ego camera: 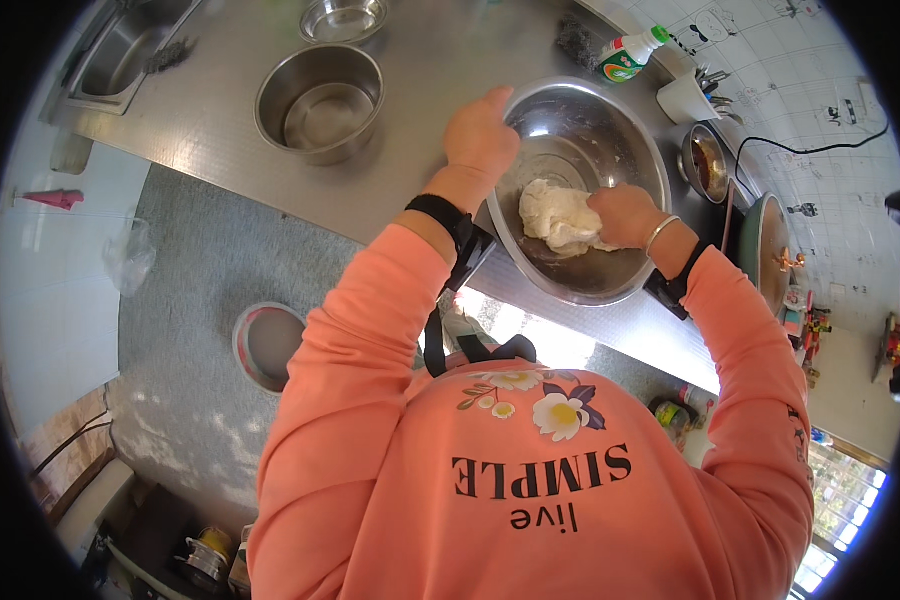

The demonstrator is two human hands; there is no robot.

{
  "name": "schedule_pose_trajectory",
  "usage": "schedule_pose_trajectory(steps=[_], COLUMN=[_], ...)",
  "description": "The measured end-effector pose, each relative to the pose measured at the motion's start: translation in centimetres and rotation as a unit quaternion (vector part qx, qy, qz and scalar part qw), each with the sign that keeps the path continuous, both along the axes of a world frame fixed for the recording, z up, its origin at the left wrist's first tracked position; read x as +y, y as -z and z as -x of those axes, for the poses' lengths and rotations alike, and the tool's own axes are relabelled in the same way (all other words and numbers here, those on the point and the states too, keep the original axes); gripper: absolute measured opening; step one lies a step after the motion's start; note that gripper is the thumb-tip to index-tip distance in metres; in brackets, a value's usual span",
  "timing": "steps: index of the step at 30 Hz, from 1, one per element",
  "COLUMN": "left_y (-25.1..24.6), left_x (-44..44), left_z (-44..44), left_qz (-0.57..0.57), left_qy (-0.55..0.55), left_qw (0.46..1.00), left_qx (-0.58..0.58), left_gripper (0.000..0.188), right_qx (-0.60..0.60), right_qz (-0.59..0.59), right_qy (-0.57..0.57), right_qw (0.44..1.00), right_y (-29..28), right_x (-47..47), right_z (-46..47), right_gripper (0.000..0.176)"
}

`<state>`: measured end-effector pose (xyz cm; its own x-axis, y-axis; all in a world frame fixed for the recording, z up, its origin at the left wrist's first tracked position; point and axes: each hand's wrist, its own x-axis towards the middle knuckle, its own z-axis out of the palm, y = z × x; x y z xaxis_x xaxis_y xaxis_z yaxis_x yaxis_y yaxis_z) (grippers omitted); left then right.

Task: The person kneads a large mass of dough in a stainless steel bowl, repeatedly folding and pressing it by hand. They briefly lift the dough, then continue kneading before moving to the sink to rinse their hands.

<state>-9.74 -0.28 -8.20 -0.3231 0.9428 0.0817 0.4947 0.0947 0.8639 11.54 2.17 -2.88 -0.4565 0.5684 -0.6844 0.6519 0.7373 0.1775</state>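
Observation:
A wide stainless steel mixing bowl (570, 281) rests on the metal counter near its front edge. In it lies a lump of pale, rough dough (559, 214). My left hand (482, 139) grips the bowl's rim on the left, fingers towards the far side. My right hand (628, 216) is down in the bowl, pressed against the right side of the dough, its fingers curled; a bracelet sits on that wrist. Where the right fingers meet the dough is partly hidden.
Left on the steel counter (217, 161) stand a deep metal pot (322, 105) and a metal basin (343, 21), then a sink (120, 67). Behind the bowl are a green-capped bottle (630, 56) and a white utensil holder (686, 99); rightward, a small metal bowl (703, 163) and lidded pan (765, 251).

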Motion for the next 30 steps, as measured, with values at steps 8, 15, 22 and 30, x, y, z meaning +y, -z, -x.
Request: schedule_pose_trajectory(steps=[8,15,22,30], left_y=[0.3,-0.3,-0.3,0.2], left_x=[-0.1,-0.5,0.0,-0.1], left_z=[0.3,0.5,0.6,0.8], left_qz=[-0.008,0.013,0.035,-0.023], left_qy=[-0.003,-0.012,0.038,0.057], left_qw=[1.000,1.000,0.998,0.998], left_qx=[0.024,0.014,0.033,0.023], left_gripper=[0.046,0.043,0.049,0.049], right_qx=[0.114,0.089,0.006,-0.033], right_qz=[0.020,0.026,0.107,0.101], right_qy=[-0.078,-0.077,-0.158,-0.180], right_qw=[0.990,0.993,0.982,0.978], right_y=[-1.8,-2.9,1.9,3.0], right_x=[0.4,-1.9,-3.2,1.0], right_z=[2.7,3.2,3.9,5.7], right_gripper=[0.052,0.028,0.020,0.017])
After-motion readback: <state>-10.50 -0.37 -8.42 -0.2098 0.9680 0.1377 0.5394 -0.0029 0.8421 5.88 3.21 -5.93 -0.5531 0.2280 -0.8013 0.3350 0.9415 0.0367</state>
